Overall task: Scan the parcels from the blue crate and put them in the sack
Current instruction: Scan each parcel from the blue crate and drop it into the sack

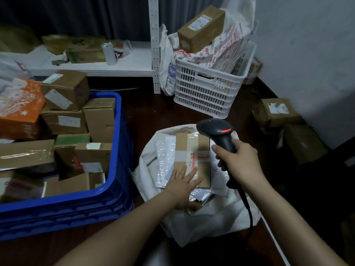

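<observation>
A dark brown surface (153, 116) runs from a dark curtain (86, 16) and a white metal shelf rack (155, 54) to a pale wall (307, 45). On it stand a white slotted plastic basket (207, 89) and loose cardboard boxes (278, 112).

The blue plastic crate (119, 150) on the left is heaped with parcels above its rim. The open white woven sack (211, 223) lies just beside it. A taped brown cardboard parcel (192, 148) rests in the sack mouth on glossy plastic mailers.

The left hand (183, 186) lies on this parcel with its fingers flat and straight. The right hand (238, 158) is wrapped round the grip of a black corded barcode scanner (217, 129).

The parcel may slide on the slick mailers once released. The scanner cable (247, 208) crosses the sack edge and could snag. The top-heavy crate pile could topple if reached into carelessly.
</observation>
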